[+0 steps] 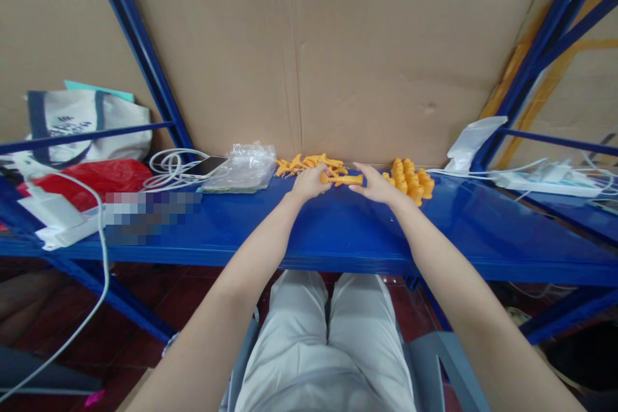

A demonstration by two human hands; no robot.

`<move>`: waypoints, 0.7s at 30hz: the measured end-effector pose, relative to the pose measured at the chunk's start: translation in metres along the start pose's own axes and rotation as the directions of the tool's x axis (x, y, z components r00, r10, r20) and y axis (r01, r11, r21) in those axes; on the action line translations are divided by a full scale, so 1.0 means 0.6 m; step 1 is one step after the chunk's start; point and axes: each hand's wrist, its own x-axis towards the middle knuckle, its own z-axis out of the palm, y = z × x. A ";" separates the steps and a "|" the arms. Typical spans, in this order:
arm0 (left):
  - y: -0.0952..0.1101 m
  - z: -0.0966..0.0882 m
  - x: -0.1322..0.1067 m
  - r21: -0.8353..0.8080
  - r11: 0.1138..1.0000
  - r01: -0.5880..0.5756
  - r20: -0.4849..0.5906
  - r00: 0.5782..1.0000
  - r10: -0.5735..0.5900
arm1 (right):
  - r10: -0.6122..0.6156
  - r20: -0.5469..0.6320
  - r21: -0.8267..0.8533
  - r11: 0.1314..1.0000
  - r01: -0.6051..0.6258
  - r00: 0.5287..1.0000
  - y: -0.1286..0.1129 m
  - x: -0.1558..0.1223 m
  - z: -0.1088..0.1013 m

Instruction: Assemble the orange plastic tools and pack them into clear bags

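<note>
My left hand (309, 183) is closed on the left end of a small orange plastic piece (348, 179), which lies sideways between my hands just above the blue shelf. My right hand (374, 187) is beside the piece's right end, thumb and fingers apart around it; whether they touch it is hard to see. Behind my left hand lies a loose pile of orange plastic pieces (316, 159) with small chains among them. Right of my right hand, more orange pieces (414, 181) stand grouped in rows, partly covered by that hand.
A clear plastic bag (251, 164) lies left of the pile, near a coiled white cable (176, 164). Farther left are a power strip (72, 228), red plastic (113, 180) and a canvas bag (91, 122). Cardboard (376, 71) stands behind the blue shelf (333, 235).
</note>
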 end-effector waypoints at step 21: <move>-0.021 0.024 0.011 -0.184 0.976 -0.119 -0.190 0.978 0.084 | 0.213 -0.073 -0.426 0.876 -0.223 0.974 -0.034 0.083 -0.051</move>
